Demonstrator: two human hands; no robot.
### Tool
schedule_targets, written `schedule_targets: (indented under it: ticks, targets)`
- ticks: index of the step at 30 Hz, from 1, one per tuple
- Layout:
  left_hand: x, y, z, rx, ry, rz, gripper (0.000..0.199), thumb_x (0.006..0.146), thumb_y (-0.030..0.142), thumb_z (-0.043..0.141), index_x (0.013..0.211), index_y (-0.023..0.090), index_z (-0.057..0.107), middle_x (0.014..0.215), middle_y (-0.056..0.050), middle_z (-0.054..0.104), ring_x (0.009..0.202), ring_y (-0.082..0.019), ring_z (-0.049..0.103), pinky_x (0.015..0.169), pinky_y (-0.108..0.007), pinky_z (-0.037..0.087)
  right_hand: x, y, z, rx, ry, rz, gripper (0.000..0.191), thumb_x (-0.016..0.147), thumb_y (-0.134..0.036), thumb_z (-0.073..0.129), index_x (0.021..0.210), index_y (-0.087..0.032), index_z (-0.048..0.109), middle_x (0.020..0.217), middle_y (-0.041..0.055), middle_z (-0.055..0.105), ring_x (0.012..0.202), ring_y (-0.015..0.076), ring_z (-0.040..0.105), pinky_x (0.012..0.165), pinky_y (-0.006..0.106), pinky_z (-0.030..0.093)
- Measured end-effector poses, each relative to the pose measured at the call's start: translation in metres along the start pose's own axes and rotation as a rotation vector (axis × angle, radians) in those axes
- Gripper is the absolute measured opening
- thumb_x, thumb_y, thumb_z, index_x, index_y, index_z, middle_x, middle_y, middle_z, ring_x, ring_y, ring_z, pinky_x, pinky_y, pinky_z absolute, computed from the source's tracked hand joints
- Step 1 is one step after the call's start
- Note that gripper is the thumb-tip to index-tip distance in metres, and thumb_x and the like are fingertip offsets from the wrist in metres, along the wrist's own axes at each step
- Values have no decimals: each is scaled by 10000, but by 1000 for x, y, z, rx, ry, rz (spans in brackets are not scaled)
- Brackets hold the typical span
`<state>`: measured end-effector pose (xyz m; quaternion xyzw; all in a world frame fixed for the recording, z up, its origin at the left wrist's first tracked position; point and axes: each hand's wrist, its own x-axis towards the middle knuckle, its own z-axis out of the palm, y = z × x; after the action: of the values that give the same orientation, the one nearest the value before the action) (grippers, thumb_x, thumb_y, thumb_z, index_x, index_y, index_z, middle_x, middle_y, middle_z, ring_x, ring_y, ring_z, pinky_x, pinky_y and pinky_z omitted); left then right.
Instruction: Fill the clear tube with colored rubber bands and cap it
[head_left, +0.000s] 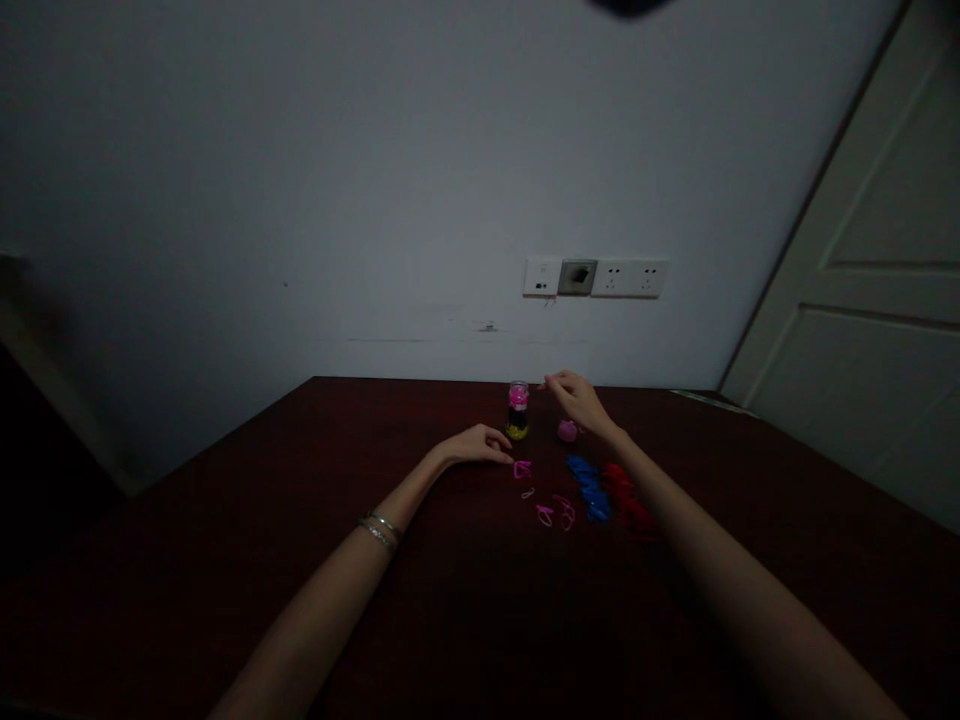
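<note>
My left hand (480,443) rests on the dark red table, its fingers apart, with the fingertips at the edge of a small cluster of pink bands (523,469). Raised beside the mouth of a glass jar (517,412), my right hand (576,393) pinches a small pale pink band (541,386). Pink, dark and yellow layers show inside the upright jar. Below the right hand sits a round pink object (568,431). Loose pink bands (544,516) and a pale band (528,493) lie nearer to me.
A pile of blue bands (589,488) and a pile of red bands (624,492) lie right of the loose ones, the red partly behind my right forearm. The table (420,640) meets a wall with sockets (630,279). A pale door (870,300) stands at right.
</note>
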<state>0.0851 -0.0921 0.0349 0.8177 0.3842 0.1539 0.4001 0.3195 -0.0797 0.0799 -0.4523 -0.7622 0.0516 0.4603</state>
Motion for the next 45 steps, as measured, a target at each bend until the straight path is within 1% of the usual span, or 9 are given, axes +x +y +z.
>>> schedule_targets:
  ticks: [3,7,13,16,19,22,32,39,45]
  targets:
    - [-1,7,-4,152,-105,49,579,577,352,733,1107,161,596,747,7,565,627,-94,490,560,-189,333,-17,19,-12,-10,-9,49,414,845,-442,393,774,-169,697,813,65,646,787,182,579,758,282,402]
    - [4,6,0,244,-137,104,590,619,369,705,1154,160,568,797,-4,545,657,-105,491,581,-192,341,-39,46,-31,-33,-27,146,433,821,-469,401,753,-158,694,805,78,667,789,195,597,727,280,418]
    - [11,7,10,300,-92,172,460,643,354,696,1052,157,622,796,-11,545,686,-116,499,589,-191,343,-71,93,-54,-26,75,425,458,764,-513,433,724,-149,707,755,92,691,732,218,618,637,286,450]
    - [11,11,12,309,-93,184,376,655,329,692,986,158,646,786,-11,555,684,-114,505,585,-190,344,-86,115,-59,110,129,579,469,733,-532,466,743,-125,698,707,112,679,600,198,601,493,271,440]
    - [10,16,14,313,-94,187,303,666,299,683,932,155,659,783,-14,571,683,-113,511,585,-191,348,-93,130,-61,234,200,652,428,713,-507,498,706,-120,681,698,122,669,545,169,579,448,256,437]
    - [8,22,15,321,-104,167,266,668,282,678,898,150,664,759,-12,580,670,-112,516,579,-192,350,-94,134,-61,269,240,667,389,708,-474,512,666,-121,671,665,120,657,524,152,563,439,247,439]
    - [5,29,19,366,-124,183,188,669,218,650,840,145,678,744,-19,615,633,-103,524,559,-183,360,-95,134,-58,211,150,648,330,711,-429,533,660,-139,680,636,96,660,518,150,556,440,243,421]
    - [2,40,20,415,-106,108,127,670,155,613,781,141,674,695,-12,613,581,-88,513,510,-176,341,-96,138,-58,173,114,643,362,722,-443,511,684,-130,687,655,90,662,552,153,562,474,241,421]
    - [-2,57,20,632,-143,41,123,665,211,609,771,169,655,739,-8,626,610,-102,524,517,-197,344,-98,146,-57,117,89,618,407,736,-460,486,738,-111,695,687,89,669,572,153,564,505,244,419]
